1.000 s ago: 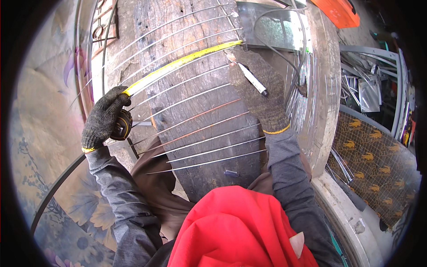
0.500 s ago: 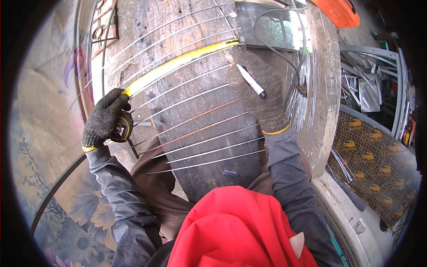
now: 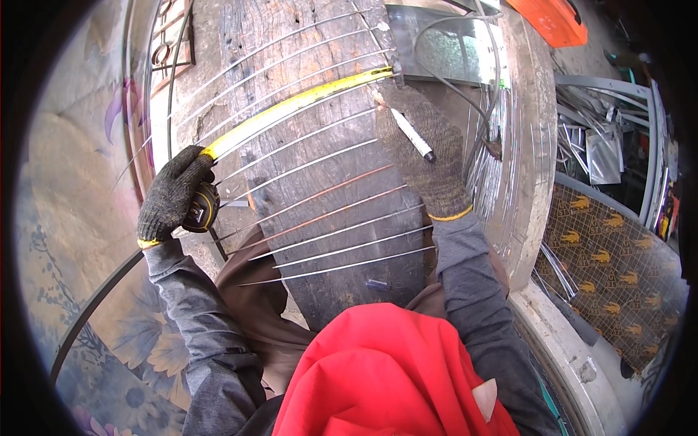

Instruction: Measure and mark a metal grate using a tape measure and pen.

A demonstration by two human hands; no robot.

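My left hand point(image 3: 172, 190), in a dark knit glove with a yellow cuff, is closed around a black and yellow tape measure point(image 3: 202, 208). Its yellow blade point(image 3: 291, 105) runs out across a worn wooden plank point(image 3: 342, 294), alongside a thin metal rod, to the plank's right edge. My right hand point(image 3: 436, 163), gloved alike, is closed on a white marker point(image 3: 412, 134) with a black end. Its fingertips, partly hidden, are close to the blade's far end. Several thin rods point(image 3: 349, 214) lie spaced across the plank, some of them rusty.
A small blue piece point(image 3: 376, 284) rests on the plank near me. To the right are a bundle of thin wires point(image 3: 491, 178), a looped cable point(image 3: 419, 36) and a patterned brown sheet point(image 3: 611, 254). Metal scraps point(image 3: 603, 152) and an orange object point(image 3: 549, 20) sit farther right.
Both hands and the tape blade have shifted very slightly to the right and toward me. My grips look the same.
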